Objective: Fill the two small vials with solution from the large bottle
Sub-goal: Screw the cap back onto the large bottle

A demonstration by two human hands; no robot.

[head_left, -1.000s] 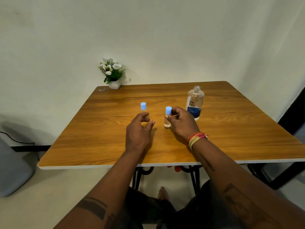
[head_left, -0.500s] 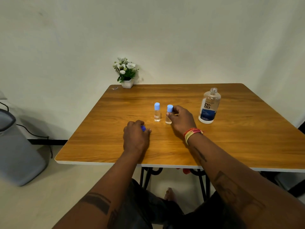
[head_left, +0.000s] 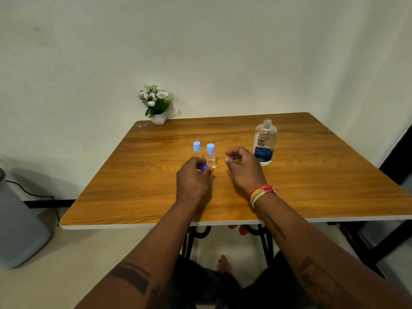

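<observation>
The 2 capped vials [head_left: 204, 152] are standing side by side mid-table, the uncapped large bottle [head_left: 264, 142] standing to their right. The left hand [head_left: 192, 179] is pinching a dark blue cap [head_left: 203, 167] just near of them; the right hand [head_left: 243, 169] is hovering between vials and bottle, fingers loosely curled, holding nothing.

Left vial [head_left: 197, 150] base behind left hand [head_left: 192, 180]

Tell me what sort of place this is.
Probably a room in a home, not a lab: a wooden table on curled metal legs, a small potted flower against a plain wall, bare feet below.
</observation>
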